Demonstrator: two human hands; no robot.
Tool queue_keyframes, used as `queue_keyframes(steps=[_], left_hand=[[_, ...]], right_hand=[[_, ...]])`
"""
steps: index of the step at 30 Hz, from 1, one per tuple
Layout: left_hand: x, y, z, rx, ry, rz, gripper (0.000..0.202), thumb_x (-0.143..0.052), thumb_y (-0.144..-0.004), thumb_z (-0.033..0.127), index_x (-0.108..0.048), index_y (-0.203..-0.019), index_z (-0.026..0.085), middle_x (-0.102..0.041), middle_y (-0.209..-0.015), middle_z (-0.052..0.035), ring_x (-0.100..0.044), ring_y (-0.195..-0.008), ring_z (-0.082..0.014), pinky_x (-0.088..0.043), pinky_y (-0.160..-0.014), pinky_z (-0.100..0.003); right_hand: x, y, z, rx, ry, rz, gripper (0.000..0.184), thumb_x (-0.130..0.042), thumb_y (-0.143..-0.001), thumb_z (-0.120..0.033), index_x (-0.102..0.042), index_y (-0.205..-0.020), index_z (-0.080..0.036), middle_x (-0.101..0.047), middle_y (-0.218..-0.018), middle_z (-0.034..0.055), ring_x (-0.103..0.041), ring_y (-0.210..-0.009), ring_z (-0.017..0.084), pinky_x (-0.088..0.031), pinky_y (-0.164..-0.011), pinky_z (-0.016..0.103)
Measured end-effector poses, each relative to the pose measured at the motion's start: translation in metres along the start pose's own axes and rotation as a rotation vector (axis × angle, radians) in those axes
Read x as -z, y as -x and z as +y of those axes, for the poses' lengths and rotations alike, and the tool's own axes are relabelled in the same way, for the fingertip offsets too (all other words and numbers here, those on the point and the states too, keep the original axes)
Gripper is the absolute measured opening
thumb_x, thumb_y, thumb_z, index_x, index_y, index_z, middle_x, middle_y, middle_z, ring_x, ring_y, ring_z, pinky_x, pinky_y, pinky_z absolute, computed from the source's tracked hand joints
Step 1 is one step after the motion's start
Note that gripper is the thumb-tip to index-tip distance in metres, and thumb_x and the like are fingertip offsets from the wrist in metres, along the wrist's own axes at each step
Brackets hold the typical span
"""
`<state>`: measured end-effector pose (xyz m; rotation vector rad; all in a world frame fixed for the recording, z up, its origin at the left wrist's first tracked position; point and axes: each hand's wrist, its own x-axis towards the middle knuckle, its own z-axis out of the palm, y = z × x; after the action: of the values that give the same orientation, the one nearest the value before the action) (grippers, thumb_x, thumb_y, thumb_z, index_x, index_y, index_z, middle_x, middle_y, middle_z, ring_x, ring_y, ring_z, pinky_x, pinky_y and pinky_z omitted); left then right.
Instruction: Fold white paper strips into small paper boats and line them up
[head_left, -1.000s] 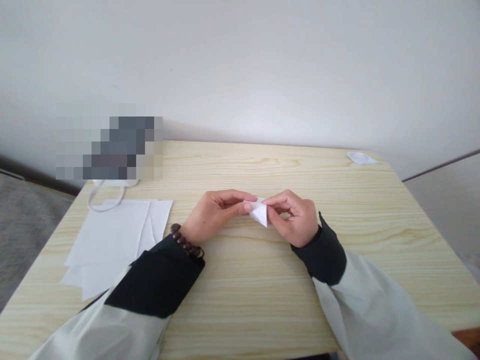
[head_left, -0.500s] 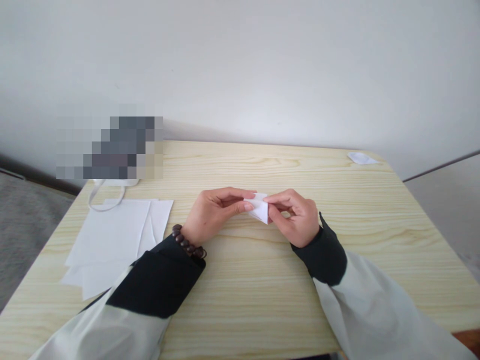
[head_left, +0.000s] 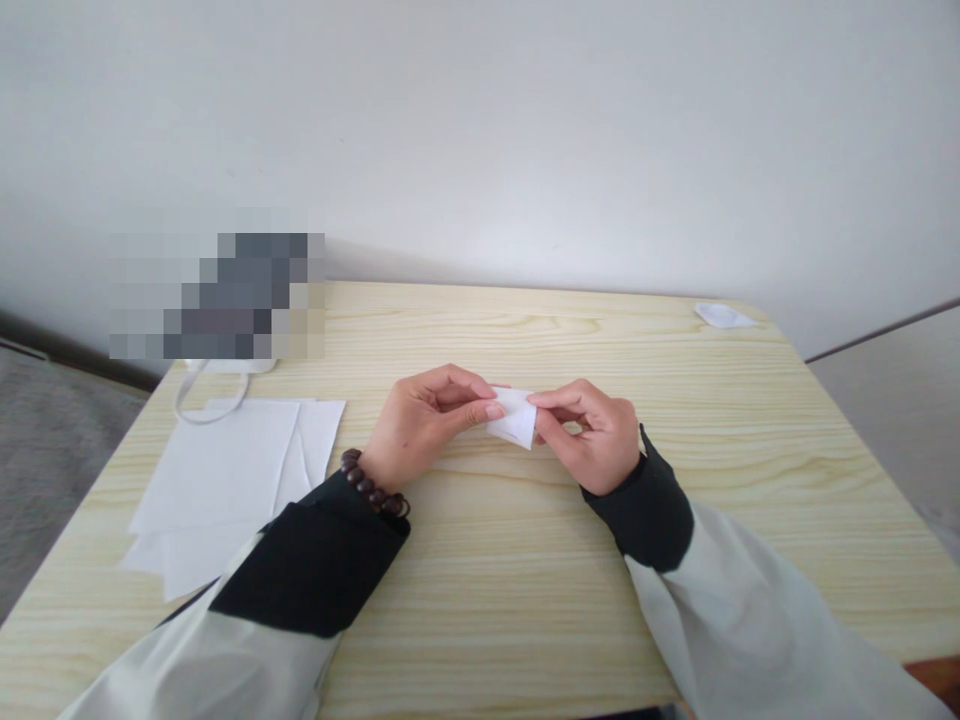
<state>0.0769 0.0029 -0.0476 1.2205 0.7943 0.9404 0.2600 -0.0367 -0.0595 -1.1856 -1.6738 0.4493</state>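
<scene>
A small folded piece of white paper [head_left: 513,416] is held between my two hands above the middle of the table. My left hand [head_left: 425,420], with dark beads at its wrist, pinches the paper's left side between thumb and fingers. On the right side, the thumb and index finger of my right hand [head_left: 589,428] grip its edge near the upper right corner. Part of the paper is hidden behind the fingers.
Loose white paper sheets [head_left: 217,470] lie overlapping at the left of the wooden table [head_left: 495,600]. Behind them stands a blurred-out dark object [head_left: 236,295] with a white cord [head_left: 180,400]. A folded white paper piece [head_left: 724,316] rests at the far right corner, near the wall.
My left index finger has lifted slightly and shifted on the paper's upper edge. The paper has tilted a little, showing more of its face. My right hand is nearly still.
</scene>
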Motion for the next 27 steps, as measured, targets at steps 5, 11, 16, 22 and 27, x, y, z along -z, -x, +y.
queue_keyframes(steps=[5, 11, 16, 22, 27], left_hand=[[-0.0006, 0.0001, 0.0012, 0.001, -0.026, 0.029, 0.017, -0.077, -0.066, 0.024, -0.065, -0.072, 0.014, -0.075, -0.085, -0.0047, -0.069, -0.079, -0.0168, -0.054, -0.075, -0.026], [-0.0022, 0.0003, 0.0041, -0.005, -0.093, 0.086, 0.018, -0.078, -0.064, 0.026, -0.066, -0.069, 0.014, -0.073, -0.07, -0.0015, -0.067, -0.066, -0.0139, -0.054, -0.066, -0.023], [-0.0014, 0.0005, 0.0041, -0.011, -0.111, 0.077, 0.016, -0.077, -0.065, 0.025, -0.067, -0.07, 0.014, -0.072, -0.069, -0.0005, -0.066, -0.064, -0.0119, -0.053, -0.065, -0.021], [0.0007, -0.0001, 0.0001, -0.053, -0.125, 0.021, 0.013, -0.076, -0.068, 0.022, -0.068, -0.072, 0.014, -0.073, -0.074, -0.0007, -0.066, -0.068, -0.0117, -0.053, -0.068, -0.02], [0.0017, -0.0001, -0.0022, -0.017, -0.095, 0.007, 0.014, -0.076, -0.067, 0.023, -0.067, -0.073, 0.014, -0.074, -0.078, -0.0018, -0.068, -0.074, -0.0138, -0.054, -0.072, -0.023]], right_hand=[[0.0001, 0.0005, 0.0011, -0.022, -0.039, -0.005, 0.004, -0.061, -0.078, -0.016, -0.063, -0.08, -0.02, -0.073, -0.071, 0.0017, -0.066, -0.052, 0.011, -0.052, -0.046, 0.018], [0.0007, -0.0013, 0.0039, -0.008, -0.113, -0.039, 0.01, -0.06, -0.079, -0.014, -0.063, -0.087, -0.02, -0.067, -0.075, 0.0008, -0.064, -0.059, 0.01, -0.053, -0.05, 0.02], [0.0035, -0.0063, 0.0064, 0.143, -0.021, -0.023, 0.013, -0.057, -0.08, -0.013, -0.064, -0.087, -0.021, -0.055, -0.086, 0.0035, -0.056, -0.065, 0.01, -0.05, -0.052, 0.023], [0.0064, -0.0078, 0.0026, 0.284, 0.117, -0.15, 0.029, -0.051, -0.082, -0.009, -0.065, -0.104, -0.022, -0.055, -0.061, -0.0028, -0.045, -0.049, 0.008, -0.042, -0.05, 0.021], [0.0068, -0.0062, -0.0019, 0.161, 0.052, -0.189, 0.026, -0.051, -0.081, -0.011, -0.069, -0.098, -0.02, -0.069, -0.07, 0.0004, -0.056, -0.049, 0.008, -0.045, -0.048, 0.019]])
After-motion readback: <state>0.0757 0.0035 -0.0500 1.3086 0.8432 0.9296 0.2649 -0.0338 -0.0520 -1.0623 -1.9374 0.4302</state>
